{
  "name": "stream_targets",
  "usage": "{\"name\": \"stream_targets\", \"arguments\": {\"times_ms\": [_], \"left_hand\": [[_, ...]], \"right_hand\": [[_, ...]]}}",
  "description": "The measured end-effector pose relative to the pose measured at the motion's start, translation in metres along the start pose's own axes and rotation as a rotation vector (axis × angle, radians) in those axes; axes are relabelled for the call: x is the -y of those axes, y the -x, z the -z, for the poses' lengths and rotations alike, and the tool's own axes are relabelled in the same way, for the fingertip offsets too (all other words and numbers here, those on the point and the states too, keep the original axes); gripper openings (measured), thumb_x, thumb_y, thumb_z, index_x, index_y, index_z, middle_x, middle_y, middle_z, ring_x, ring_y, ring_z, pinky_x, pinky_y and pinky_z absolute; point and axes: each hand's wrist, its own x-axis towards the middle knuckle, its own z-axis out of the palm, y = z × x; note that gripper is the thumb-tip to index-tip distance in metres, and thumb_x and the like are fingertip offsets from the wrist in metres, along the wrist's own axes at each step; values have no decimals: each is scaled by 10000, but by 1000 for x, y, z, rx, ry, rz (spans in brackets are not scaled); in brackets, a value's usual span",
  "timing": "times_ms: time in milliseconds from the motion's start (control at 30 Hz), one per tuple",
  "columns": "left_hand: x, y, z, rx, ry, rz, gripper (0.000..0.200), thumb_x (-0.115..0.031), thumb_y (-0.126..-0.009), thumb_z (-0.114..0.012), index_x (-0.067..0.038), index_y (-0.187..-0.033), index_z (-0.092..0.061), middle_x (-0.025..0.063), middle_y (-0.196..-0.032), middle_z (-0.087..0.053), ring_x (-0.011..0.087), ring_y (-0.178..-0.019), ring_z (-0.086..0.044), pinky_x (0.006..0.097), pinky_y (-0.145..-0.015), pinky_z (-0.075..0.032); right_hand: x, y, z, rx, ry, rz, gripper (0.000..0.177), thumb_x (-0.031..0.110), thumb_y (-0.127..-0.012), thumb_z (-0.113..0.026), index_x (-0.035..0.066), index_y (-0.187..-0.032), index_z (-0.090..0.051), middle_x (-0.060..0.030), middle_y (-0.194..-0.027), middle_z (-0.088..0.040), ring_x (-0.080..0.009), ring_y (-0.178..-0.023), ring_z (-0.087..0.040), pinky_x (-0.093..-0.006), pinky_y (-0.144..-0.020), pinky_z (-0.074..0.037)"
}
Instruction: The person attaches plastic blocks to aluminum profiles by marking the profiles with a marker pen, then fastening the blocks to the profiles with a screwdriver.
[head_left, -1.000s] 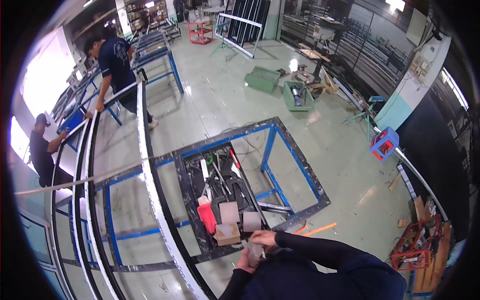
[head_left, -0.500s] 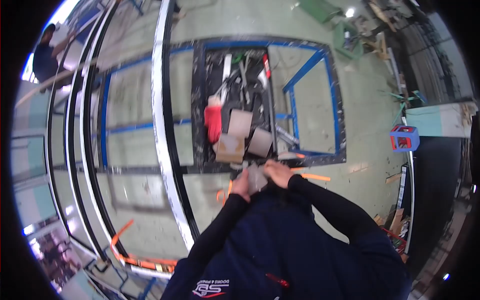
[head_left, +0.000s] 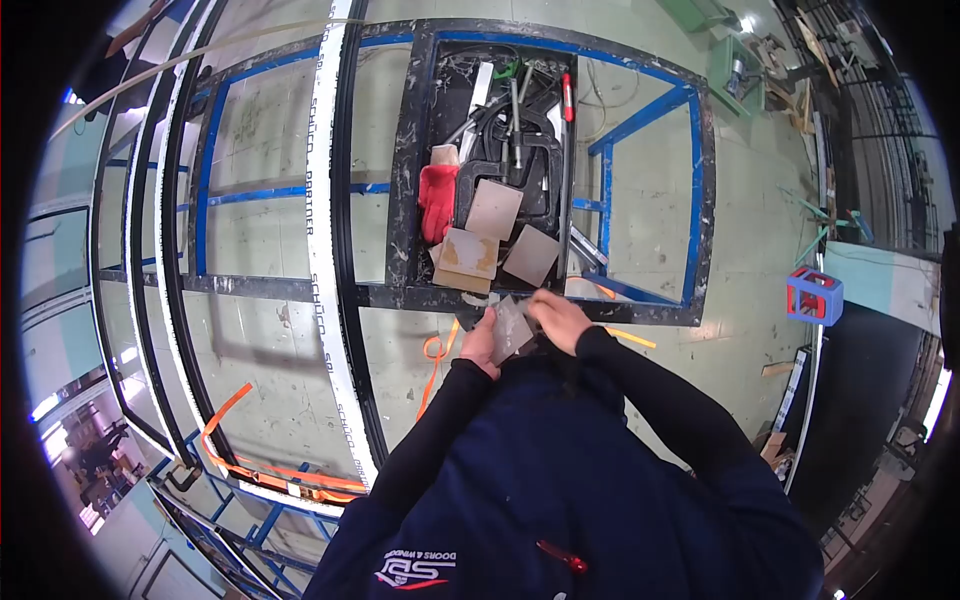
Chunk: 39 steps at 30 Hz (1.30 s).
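Observation:
Close to my body, my left hand (head_left: 482, 342) grips the left edge of a pale, translucent square piece (head_left: 512, 330). My right hand (head_left: 560, 318) is at the upper right edge of that piece, its fingers pressed together; whether they hold something small is hidden. Just beyond both hands lies a dark tray (head_left: 408, 180) with three pale square tiles, one of them a tile (head_left: 468, 253) with worn brown patches. Beside the tiles rest a red glove (head_left: 437, 203), black clamps (head_left: 512, 150) and a red-handled tool (head_left: 568, 97).
A blue and black frame table (head_left: 700, 200) surrounds the tray. Long white-faced profiles (head_left: 325, 200) run along the left. An orange strap (head_left: 285, 482) lies at the lower left. A blue and red stool (head_left: 815, 296) stands right. Part of another person (head_left: 105, 75) shows at upper left.
The view has shifted, so the tray and table appear higher and further right. Both hands remain at the pale piece, which now shows more of its flat face.

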Motion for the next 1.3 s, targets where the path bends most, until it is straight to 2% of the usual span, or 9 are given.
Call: {"name": "stream_targets", "arguments": {"times_ms": [433, 567, 700, 733, 867, 967, 1200, 1233, 1300], "left_hand": [[21, -24, 15, -15, 25, -41, 452, -498, -988, -546, -103, -1202, -596, 77, -1080, -686, 253, -941, -683, 412, -818, -566], [17, -30, 20, 35, 20, -83, 444, -489, -981, -566, -94, -1181, -600, 78, -1060, -686, 248, -907, -690, 406, -794, -575], [22, -46, 30, 29, -12, -76, 454, -494, -975, -574, -85, -1171, -606, 72, -1037, -691, 238, -893, -693, 397, -790, -578], [22, -47, 32, 61, -20, -61, 445, -498, -985, -554, -95, -1165, -608, 68, -1020, -694, 232, -878, -694, 389, -775, -577], [22, -45, 31, 113, 2, -86, 429, -499, -995, -534, -115, -1172, -612, 62, -1011, -698, 226, -864, -695, 378, -752, -575], [28, -57, 41, 105, -30, -75, 426, -497, -1001, -522, -124, -1187, -613, 55, -1017, -701, 223, -862, -696, 374, -742, -572], [24, -59, 42, 138, -47, -77, 435, -511, -986, -543, -127, -1171, -626, 49, -1008, -710, 217, -843, -700, 375, -737, -570], [24, -59, 43, 151, -43, -84, 438, -516, -983, -548, -127, -1168, -629, 49, -1006, -711, 216, -839, -701, 376, -738, -570], [23, -60, 46, 144, -65, -55, 443, -522, -979, -550, -129, -1166, -631, 50, -1007, -712, 215, -833, -701, 383, -736, -569]], "right_hand": [[16, -35, -10, -38, 203, -63, 314, 280, -971, -430, 34, -1078, -594, -175, -1084, -633, -383, -1048, -612, -434, -911, -473], [-5, -27, 2, 111, 377, 222, 285, 258, -965, -448, 37, -1063, -599, -166, -1165, -612, -406, -1014, -622, -442, -885, -488], [27, -50, -14, 12, 302, -197, 279, 269, -979, -414, 72, -1079, -584, -154, -1206, -597, -380, -1085, -603, -446, -872, -500], [3, -55, -18, 39, 469, 105, 272, 264, -977, -429, 77, -1095, -588, -170, -1186, -595, -390, -1085, -603, -447, -879, -501], [-5, -19, -12, 18, 398, 280, 304, 300, -978, -440, 89, -1142, -585, -201, -1165, -590, -423, -1095, -589, -440, -912, -491], [35, -17, -16, -43, 131, -212, 328, 337, -970, -449, 84, -1132, -579, -216, -1155, -588, -444, -1116, -570, -447, -938, -476], [4, -19, -12, 47, 419, 266, 296, 266, -994, -406, 50, -1107, -573, -161, -1136, -571, -349, -1085, -593, -414, -909, -488], [19, -10, -13, 60, 244, -21, 293, 264, -991, -416, 53, -1113, -578, -162, -1156, -578, -360, -1091, -594, -412, -914, -488], [11, -19, -24, -25, 241, -63, 285, 256, -991, -416, 54, -1105, -581, -166, -1202, -581, -370, -1110, -590, -414, -927, -484]]}}
